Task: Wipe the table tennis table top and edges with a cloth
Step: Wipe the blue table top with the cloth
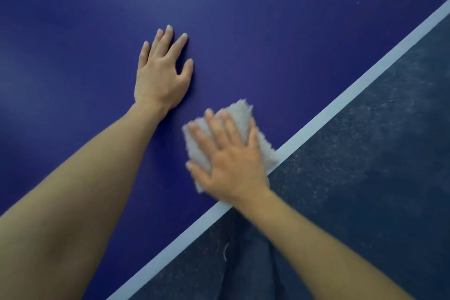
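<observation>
Beside the white edge line (341,102) of the blue counter (267,19): fluffy white cloth (239,114) under flat-fingered right hand (231,161), left hand (160,73) splayed, holding nothing; best overlapping strokes, even pressure.

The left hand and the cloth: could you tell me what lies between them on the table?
Nothing: in the head view, only bare blue table top separates the flat left hand from the white cloth under the right hand.

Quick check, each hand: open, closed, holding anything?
Left hand: open, flat on the table top.
Right hand: open, straight fingers pressing the cloth.
</observation>
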